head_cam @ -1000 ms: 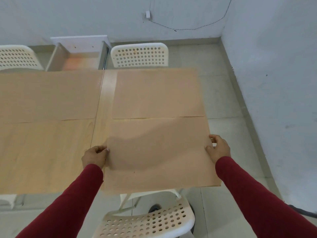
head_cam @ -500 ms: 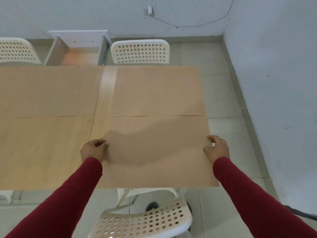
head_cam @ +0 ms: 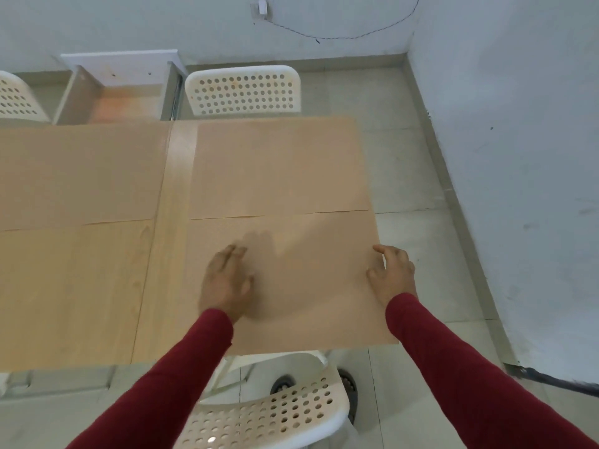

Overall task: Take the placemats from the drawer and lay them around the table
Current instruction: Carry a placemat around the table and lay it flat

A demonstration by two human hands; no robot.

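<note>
A tan placemat (head_cam: 311, 254) lies flat at the near right corner of the wooden table (head_cam: 97, 286). My left hand (head_cam: 227, 280), blurred, lies on its left part with fingers straight. At the mat's right edge my right hand (head_cam: 393, 273) touches it with thumb and fingers loosely spread. A second placemat (head_cam: 278, 166) lies just beyond, at the far right. A third placemat (head_cam: 81, 173) covers the far left. The open drawer (head_cam: 126, 98) stands behind the table.
White perforated chairs stand at the far side (head_cam: 243, 90), far left (head_cam: 16, 98) and right below me (head_cam: 269, 413). A wall (head_cam: 518, 157) runs close along the right. A cable (head_cam: 557, 384) lies on the floor at right.
My left hand let go of the mat's left edge and slid right onto its surface with fingers straightened. The right hand loosened at the right edge. The mat now lies flat.
</note>
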